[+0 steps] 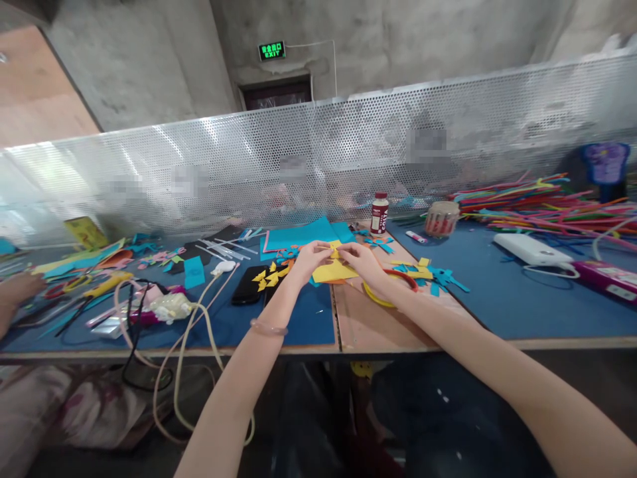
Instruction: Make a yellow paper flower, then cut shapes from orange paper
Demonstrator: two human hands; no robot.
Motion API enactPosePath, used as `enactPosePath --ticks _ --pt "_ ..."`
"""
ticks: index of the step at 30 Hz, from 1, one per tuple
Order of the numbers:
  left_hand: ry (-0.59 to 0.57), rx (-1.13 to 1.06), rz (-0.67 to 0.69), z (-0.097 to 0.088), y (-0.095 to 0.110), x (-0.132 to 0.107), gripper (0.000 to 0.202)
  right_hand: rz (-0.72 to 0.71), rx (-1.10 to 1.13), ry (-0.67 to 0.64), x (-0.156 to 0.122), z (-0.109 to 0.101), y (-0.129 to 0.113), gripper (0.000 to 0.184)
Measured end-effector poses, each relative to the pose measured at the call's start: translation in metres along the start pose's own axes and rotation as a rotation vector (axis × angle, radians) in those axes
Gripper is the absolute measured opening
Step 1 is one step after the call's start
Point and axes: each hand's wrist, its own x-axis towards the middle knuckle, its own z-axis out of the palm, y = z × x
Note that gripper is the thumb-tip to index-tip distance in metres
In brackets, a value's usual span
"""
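My left hand (pixel 312 257) and my right hand (pixel 361 259) meet over the middle of the table. Between their fingertips they pinch a small yellow paper piece (pixel 335 250); its exact shape is too small to tell. Just below lies a yellow sheet (pixel 332 271). To the left, several cut yellow pieces (pixel 271 277) rest on and beside a black phone (pixel 247 287). Blue sheets (pixel 303 234) lie behind my hands. Under my right forearm is a yellow and red ring-shaped thing (pixel 378 294), partly hidden.
A dark red bottle (pixel 379 214) and a jar (pixel 442 219) stand farther back. Pipe cleaners (pixel 542 202) pile up at right, near a white power bank (pixel 532 249). Cables (pixel 186 345) hang over the front edge at left. Another person's hand (pixel 22 289) is at far left.
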Motion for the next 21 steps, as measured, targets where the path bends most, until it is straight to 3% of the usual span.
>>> enactPosePath --ticks 3,11,21 --pt "-0.044 0.001 -0.001 0.000 0.001 -0.001 0.033 -0.002 0.009 -0.010 0.000 -0.001 -0.001 0.024" --pt "-0.048 0.001 0.002 0.000 -0.001 0.000 0.025 0.012 0.063 -0.023 -0.003 0.000 -0.005 0.029" --pt "-0.047 0.013 0.007 -0.001 0.001 0.000 0.026 0.061 0.184 -0.049 0.005 0.000 0.010 0.032"
